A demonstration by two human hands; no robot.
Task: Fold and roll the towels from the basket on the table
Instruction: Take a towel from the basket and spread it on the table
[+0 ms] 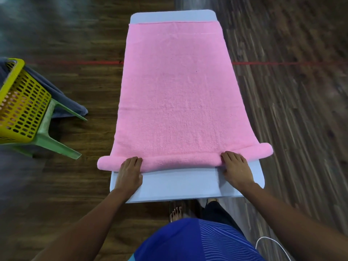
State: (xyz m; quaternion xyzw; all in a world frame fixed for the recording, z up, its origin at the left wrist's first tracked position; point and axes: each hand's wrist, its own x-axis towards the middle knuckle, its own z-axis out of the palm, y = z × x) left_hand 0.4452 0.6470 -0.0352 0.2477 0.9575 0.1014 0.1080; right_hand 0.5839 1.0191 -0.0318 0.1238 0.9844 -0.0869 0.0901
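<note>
A pink towel [175, 87] lies flat along the light grey table [178, 185], covering most of it. Its near end is turned into a thin roll [180, 161] that sticks out past both table sides. My left hand [130, 171] rests on the roll's left part, with the fingers curled over it. My right hand [236, 169] lies on the right part in the same way. A yellow perforated basket [20, 102] stands at the far left.
The basket sits on a green plastic stool [56, 144], with a grey-blue cloth [56, 95] hanging behind it. Dark wooden floor with a red line surrounds the table. My bare feet are under the near edge, and a white cable [271, 242] lies at the lower right.
</note>
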